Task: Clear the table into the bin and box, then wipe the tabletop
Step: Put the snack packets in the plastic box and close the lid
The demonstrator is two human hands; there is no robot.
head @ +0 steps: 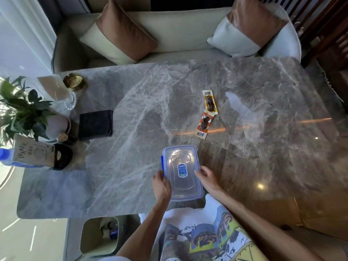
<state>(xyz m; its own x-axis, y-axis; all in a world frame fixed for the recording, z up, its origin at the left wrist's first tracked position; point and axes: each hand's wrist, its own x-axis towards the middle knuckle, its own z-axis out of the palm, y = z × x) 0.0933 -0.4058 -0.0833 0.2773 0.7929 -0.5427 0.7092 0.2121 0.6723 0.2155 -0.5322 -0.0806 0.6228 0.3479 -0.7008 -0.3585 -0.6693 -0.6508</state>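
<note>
Bright daylight from the left, glare streaks on the glossy tabletop [150,102], wide-angle bending at edges, slightly soft

The plant [20,110] and the blue-capped bottle [5,155] are cut off by the left edge. Print on the box [180,161] label and the snack packets [209,102] is too small to read. What lies in the bin [90,240] is blurred.

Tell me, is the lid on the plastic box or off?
On: the clear, blue-rimmed lid sits flat over the box. Latched or not, cannot tell.
</note>
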